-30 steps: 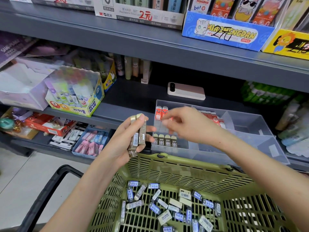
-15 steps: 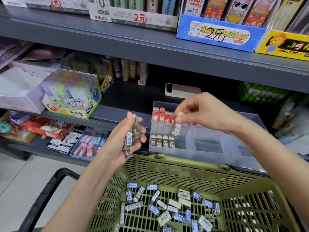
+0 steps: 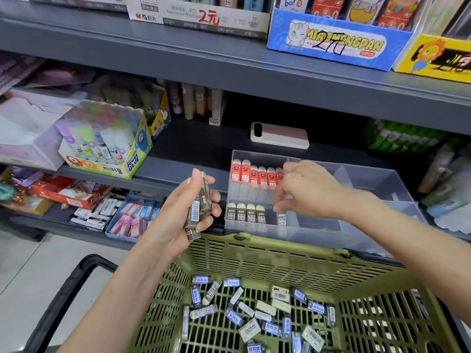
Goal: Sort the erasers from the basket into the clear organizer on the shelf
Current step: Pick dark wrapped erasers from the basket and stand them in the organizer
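Note:
My left hand (image 3: 183, 215) grips a small stack of brown-sleeved erasers (image 3: 200, 203) above the green basket's (image 3: 280, 258) far left rim. My right hand (image 3: 303, 189) reaches down into the clear organizer (image 3: 369, 184) on the shelf and pinches one brown eraser (image 3: 281, 218), standing it in the front row beside several other brown erasers (image 3: 246, 212). A row of red erasers (image 3: 256, 174) stands behind them. Several blue-labelled and white erasers (image 3: 254, 312) lie loose on the basket floor.
A phone (image 3: 279, 135) lies on the shelf behind the organizer. A glue-stick box (image 3: 107, 141) stands to the left, trays of stationery (image 3: 132, 215) sit on the lower shelf. The upper shelf (image 3: 229, 64) overhangs. The basket's black handle (image 3: 63, 301) hangs at lower left.
My right hand has moved down and right from above the organizer into its front row with one brown eraser. My left hand stayed in place with its stack.

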The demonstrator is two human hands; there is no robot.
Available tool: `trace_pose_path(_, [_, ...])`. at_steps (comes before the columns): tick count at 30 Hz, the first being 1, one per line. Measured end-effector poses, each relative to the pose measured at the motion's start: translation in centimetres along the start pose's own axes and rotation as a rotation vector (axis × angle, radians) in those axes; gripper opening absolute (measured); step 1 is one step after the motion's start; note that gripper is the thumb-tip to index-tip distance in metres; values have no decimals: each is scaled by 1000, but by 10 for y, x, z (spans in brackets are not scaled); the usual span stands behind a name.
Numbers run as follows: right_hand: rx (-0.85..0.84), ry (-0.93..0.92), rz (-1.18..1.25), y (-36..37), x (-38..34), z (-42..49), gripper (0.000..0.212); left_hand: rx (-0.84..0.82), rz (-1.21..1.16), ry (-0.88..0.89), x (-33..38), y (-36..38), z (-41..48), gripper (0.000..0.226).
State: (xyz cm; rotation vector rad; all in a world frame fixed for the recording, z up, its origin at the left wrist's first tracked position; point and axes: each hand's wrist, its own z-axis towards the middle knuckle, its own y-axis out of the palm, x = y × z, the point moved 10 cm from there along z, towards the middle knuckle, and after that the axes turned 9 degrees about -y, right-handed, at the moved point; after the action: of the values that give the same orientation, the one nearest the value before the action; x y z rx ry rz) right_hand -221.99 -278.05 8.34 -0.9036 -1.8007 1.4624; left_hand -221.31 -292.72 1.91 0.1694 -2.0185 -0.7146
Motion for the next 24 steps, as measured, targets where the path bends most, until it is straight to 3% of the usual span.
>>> trace_pose_path(4, [-81,-69,-202,14,-8,-6,45,-3,0,-2,-1,0,0,46])
trace_pose_path(7, [-90,-72,-248,18,-9,-8,50,3,3,-16,-2,0,1,48])
trace_pose_path(11, [66,-110,-256,-7,-22,-5,46,-30,-3,-34,-4,4,1,51])
trace_pose_path(13, [273,-79,-68,-35,-26,-5,37,-64,3,-28,-3,9,-1,54])
trace_pose_path(15, [414,-43,298,-52,-26,-4,29,-100,17,-32,-4,13,-3,55])
trace_pose_path(17, [377,-41,489,-51,-36,8,34,-135,45,-41,-6,17,-5,57])
trace_pose_path(20, [235,-93,585,-37,-55,24,34,-229,94,-41,-7,27,-10,59])
trace_pose_path(24, [312,-141,799,-42,-52,22,16,-273,125,-71,-9,32,-13,60])
